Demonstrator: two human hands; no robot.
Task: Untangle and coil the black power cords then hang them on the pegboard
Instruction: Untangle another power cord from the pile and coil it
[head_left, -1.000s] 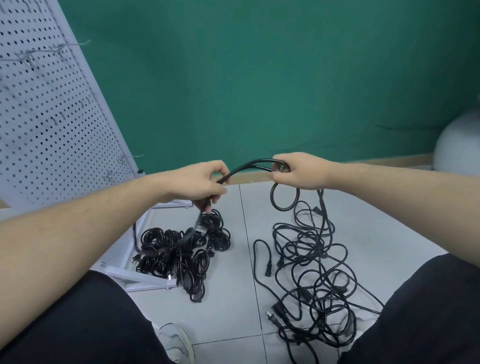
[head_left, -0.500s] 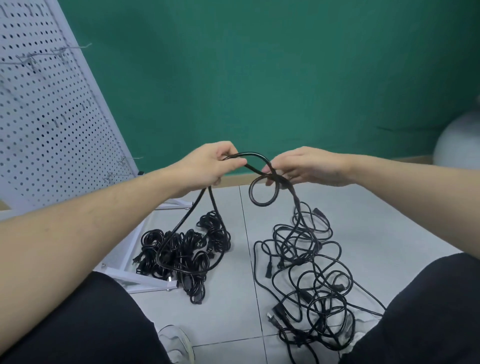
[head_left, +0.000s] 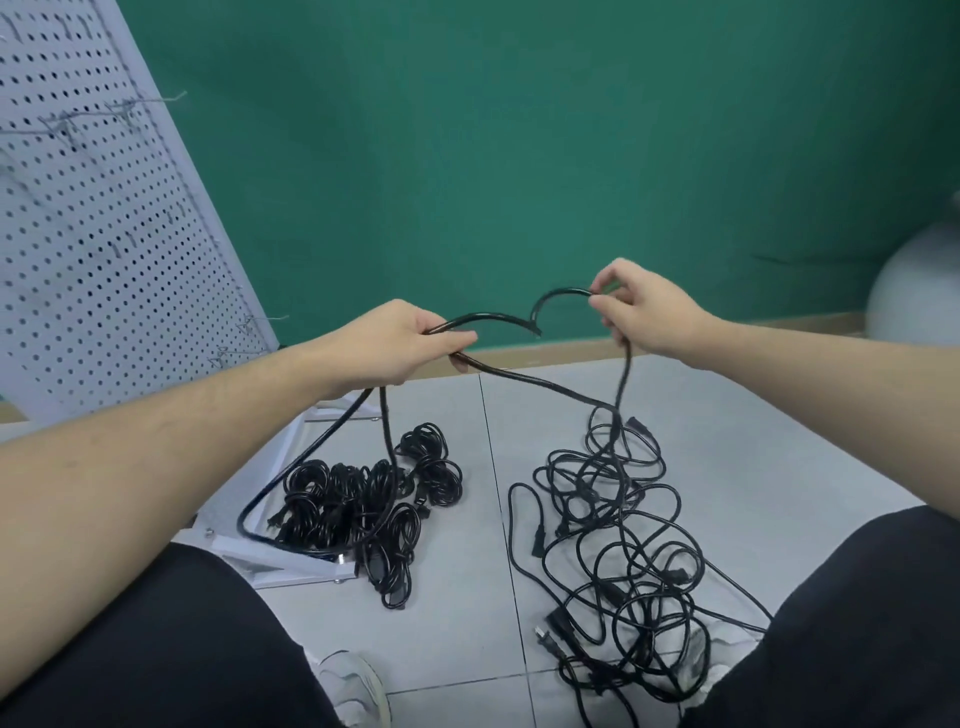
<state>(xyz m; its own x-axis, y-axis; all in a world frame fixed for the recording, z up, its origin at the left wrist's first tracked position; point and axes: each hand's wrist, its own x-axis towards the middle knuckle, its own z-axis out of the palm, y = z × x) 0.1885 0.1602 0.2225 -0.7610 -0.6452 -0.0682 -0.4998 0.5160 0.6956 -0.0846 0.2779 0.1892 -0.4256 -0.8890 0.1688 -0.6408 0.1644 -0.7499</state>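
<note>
Left hand (head_left: 395, 343) grips a black cord (head_left: 488, 321) in a curled fist, right hand (head_left: 641, 306) pinches the same cord higher up, held in the air. Coiled cords (head_left: 374, 499) on floor (head_left: 467, 623) by pegboard (head_left: 93, 234); tangled pile (head_left: 623, 545) to the right.

Words on the cords (head_left: 613, 525): none you can read.
Words on the pegboard (head_left: 88, 234): none you can read.
</note>
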